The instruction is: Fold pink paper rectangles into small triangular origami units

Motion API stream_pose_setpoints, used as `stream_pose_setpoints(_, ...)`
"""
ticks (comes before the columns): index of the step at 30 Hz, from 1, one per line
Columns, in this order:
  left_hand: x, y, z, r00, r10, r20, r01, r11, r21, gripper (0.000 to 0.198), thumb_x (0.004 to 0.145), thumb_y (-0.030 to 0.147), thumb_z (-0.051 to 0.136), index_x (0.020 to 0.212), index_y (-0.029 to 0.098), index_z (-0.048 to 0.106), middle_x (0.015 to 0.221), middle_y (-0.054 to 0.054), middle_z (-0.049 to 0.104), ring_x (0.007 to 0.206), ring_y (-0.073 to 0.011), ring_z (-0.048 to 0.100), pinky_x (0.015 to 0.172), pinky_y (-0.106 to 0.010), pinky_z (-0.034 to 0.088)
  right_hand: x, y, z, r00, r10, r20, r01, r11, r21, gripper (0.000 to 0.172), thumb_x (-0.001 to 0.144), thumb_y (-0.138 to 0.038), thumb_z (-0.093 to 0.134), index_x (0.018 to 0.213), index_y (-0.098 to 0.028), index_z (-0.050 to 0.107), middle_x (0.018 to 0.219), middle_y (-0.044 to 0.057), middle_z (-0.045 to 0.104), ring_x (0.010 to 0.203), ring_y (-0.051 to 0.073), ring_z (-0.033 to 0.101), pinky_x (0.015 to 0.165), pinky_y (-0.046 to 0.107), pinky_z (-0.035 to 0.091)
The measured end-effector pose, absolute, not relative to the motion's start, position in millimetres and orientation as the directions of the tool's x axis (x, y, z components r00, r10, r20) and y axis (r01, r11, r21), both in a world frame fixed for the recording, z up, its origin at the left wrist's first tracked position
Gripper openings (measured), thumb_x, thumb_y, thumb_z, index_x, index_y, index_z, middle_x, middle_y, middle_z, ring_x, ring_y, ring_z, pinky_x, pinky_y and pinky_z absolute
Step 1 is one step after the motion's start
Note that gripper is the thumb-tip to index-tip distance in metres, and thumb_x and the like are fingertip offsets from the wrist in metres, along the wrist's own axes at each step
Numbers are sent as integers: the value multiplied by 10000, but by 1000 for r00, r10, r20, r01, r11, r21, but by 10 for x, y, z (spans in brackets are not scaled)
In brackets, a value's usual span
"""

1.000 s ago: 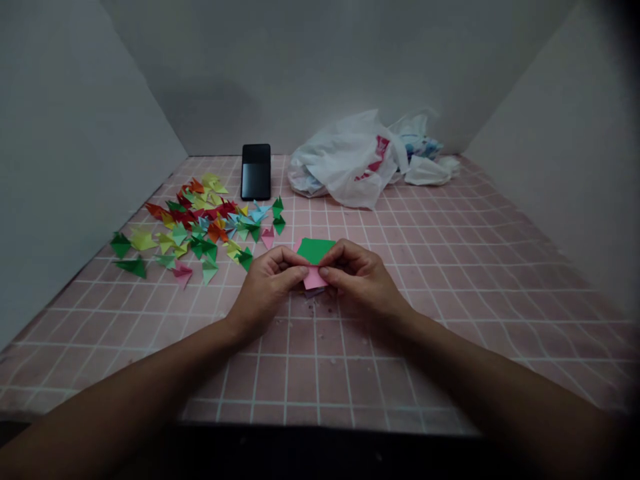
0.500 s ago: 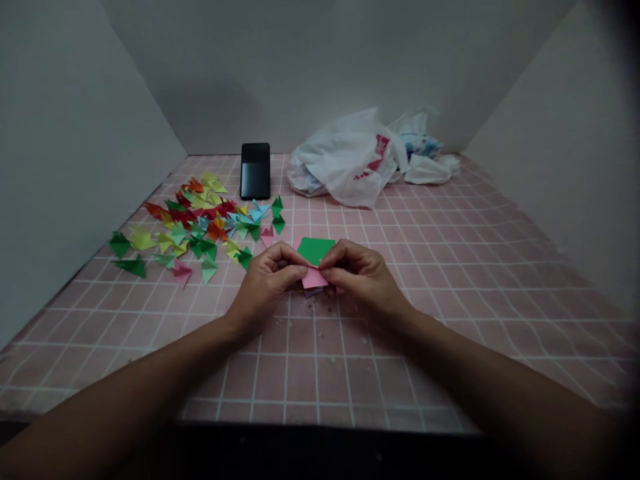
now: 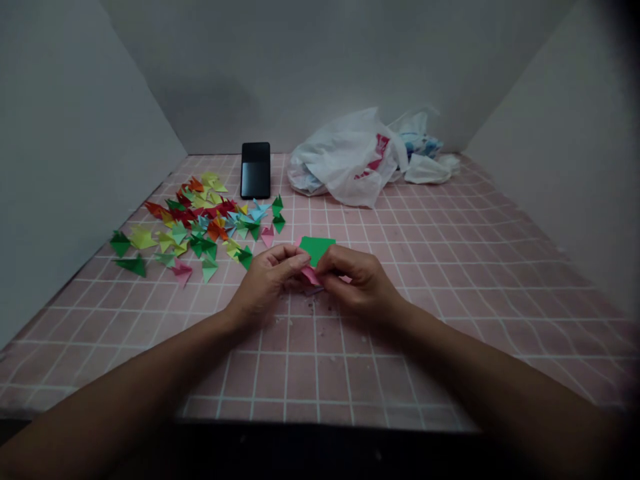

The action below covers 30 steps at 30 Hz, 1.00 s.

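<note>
Both my hands meet at the middle of the mat, holding a piece of folded paper. My left hand (image 3: 267, 280) pinches its left side, and my right hand (image 3: 357, 283) grips it from the right. A green paper square (image 3: 316, 250) shows above my fingers, with pink paper (image 3: 310, 275) between them. I cannot tell whether these are one sheet or two. A little lilac paper (image 3: 313, 291) shows below, mostly hidden. Left of my left hand lies a spread of folded origami paper triangles (image 3: 190, 227) in several colours.
The pink grid mat (image 3: 400, 373) carries small paper scraps (image 3: 313, 307) below my hands. A black smartphone (image 3: 255, 171) stands at the back. A white plastic bag (image 3: 345, 160) lies to its right. Grey walls (image 3: 85, 133) rise on three sides.
My right hand has shifted left and turned over the paper, covering more of the pink part. The green square has tilted slightly. The triangles, phone and bag stay in place.
</note>
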State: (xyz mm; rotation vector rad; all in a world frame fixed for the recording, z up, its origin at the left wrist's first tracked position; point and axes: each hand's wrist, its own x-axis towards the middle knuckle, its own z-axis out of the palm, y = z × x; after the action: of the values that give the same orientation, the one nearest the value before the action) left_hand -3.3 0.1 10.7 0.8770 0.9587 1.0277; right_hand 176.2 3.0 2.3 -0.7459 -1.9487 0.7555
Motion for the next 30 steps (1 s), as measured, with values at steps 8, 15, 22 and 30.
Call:
stream_pose_setpoints(8,-42,29,95,183,964,-195,-257,239,936,244,665,239,838,799,155,651,717,21,672,628,-103,647,647,-241,578,1723,20,0,-351,827,440,143,512,-847,136,872,-81,562,815,-199,602,761,-14,585,696,122,535,654,278,414)
stream_pose_setpoints(15,-51,41,96,182,962,-202,-272,247,930,227,672,232,838,816,155,681,753,20,673,670,-97,645,681,-233,557,1716,45,33,-328,939,100,-2,106,-994,87,822,-250,663,815,-185,605,699,-31,573,592,103,507,556,257,396)
stream_pose_setpoints(22,-54,42,104,185,964,-189,-203,226,953,234,675,236,834,853,162,702,783,9,676,688,-110,639,669,-239,522,1726,33,68,-310,950,41,-15,38,-999,146,801,-303,683,769,-181,612,647,-34,573,554,99,504,534,252,392)
stream_pose_setpoints(30,-54,19,159,169,985,-32,-35,39,999,184,706,266,809,815,164,703,781,0,680,720,-118,619,686,-237,503,1751,47,11,-403,909,-103,-95,-154,-984,254,833,-406,691,739,-190,594,549,-38,573,492,112,539,506,245,429)
